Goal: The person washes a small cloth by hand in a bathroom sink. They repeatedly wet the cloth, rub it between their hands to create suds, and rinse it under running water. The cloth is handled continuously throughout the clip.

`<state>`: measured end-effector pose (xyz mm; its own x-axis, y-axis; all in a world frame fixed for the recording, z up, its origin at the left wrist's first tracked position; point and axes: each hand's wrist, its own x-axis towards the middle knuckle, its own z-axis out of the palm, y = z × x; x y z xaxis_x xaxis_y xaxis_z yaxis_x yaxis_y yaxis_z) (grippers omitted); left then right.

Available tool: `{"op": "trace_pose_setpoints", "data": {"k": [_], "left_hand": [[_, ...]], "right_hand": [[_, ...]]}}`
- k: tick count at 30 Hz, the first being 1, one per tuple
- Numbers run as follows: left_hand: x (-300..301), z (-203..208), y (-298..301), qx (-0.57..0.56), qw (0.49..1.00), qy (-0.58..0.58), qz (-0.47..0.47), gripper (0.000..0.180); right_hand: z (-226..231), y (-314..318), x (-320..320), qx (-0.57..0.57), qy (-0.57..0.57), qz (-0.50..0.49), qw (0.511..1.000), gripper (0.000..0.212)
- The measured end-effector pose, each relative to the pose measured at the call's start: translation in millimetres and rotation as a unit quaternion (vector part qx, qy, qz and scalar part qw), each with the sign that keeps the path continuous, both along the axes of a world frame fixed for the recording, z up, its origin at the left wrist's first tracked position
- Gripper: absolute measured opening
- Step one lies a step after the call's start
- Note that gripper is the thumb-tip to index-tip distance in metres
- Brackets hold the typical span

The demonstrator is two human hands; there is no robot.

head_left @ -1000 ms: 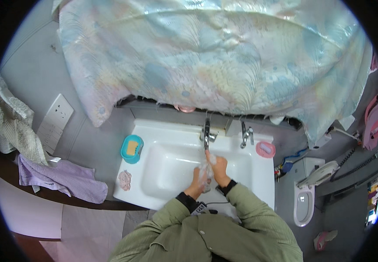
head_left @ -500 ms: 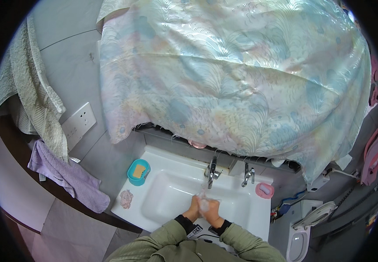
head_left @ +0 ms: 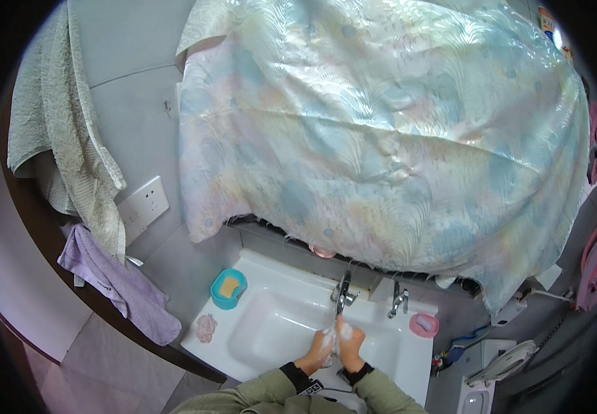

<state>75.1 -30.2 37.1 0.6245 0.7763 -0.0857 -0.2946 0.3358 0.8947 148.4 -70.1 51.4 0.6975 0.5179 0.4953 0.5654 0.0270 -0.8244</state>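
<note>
My left hand [head_left: 320, 350] and my right hand [head_left: 351, 344] are close together over the basin of a white sink [head_left: 257, 372], with white lather on both. One finger points up between them to just under the spout of the chrome tap [head_left: 342, 295]; which hand it belongs to I cannot tell. Most of the other fingers are hidden by the lather and by each other, so whether either hand is open or closed does not show. Left of the basin, a turquoise soap dish [head_left: 220, 299] holds a yellow bar of soap [head_left: 229, 287].
A crumpled pinkish mesh or cloth [head_left: 206, 328] lies on the left rim. At right stand a second tap [head_left: 397, 301] and a pink soap dish [head_left: 424, 326]. A shiny patterned cloth [head_left: 381, 152] hangs above; towels [head_left: 119, 283] hang at left. A toilet [head_left: 481, 386] is at lower right.
My hands have shifted so that a finger now points up toward the spout, and white lather shows on both. The whole view has moved slightly, with the sink lower in it.
</note>
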Motion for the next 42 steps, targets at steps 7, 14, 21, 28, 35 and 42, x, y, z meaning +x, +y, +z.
{"op": "trace_pose_setpoints", "data": {"k": [7,14,21,28,35,42], "left_hand": [[-1.1,10.6,-4.0,-0.016,0.999,0.027,-0.012,0.030],[-4.4,14.9,-0.3,-0.065,0.997,-0.044,0.027,0.031],[-2.5,3.6,-0.5,0.057,0.998,0.021,0.036,0.034],[2.9,9.0,1.8,-0.057,0.997,0.052,-0.010,0.045],[-14.5,51.8,13.0,-0.177,0.982,0.072,-0.003,0.039],[-22.4,42.0,27.4,-0.105,0.993,0.049,0.004,0.029]], "right_hand": [[5.3,0.9,4.4,-0.039,-0.127,0.046,0.990,0.033],[1.5,-1.0,-5.9,0.082,-0.213,0.091,0.969,0.035],[3.8,1.8,-5.3,0.021,-0.101,0.039,0.994,0.033],[-37.4,12.5,21.8,-0.022,0.004,0.014,1.000,0.042],[-60.3,-19.4,46.8,-0.125,0.330,0.216,0.910,0.040],[-52.6,-22.7,46.2,-0.192,0.297,0.348,0.869,0.026]]}}
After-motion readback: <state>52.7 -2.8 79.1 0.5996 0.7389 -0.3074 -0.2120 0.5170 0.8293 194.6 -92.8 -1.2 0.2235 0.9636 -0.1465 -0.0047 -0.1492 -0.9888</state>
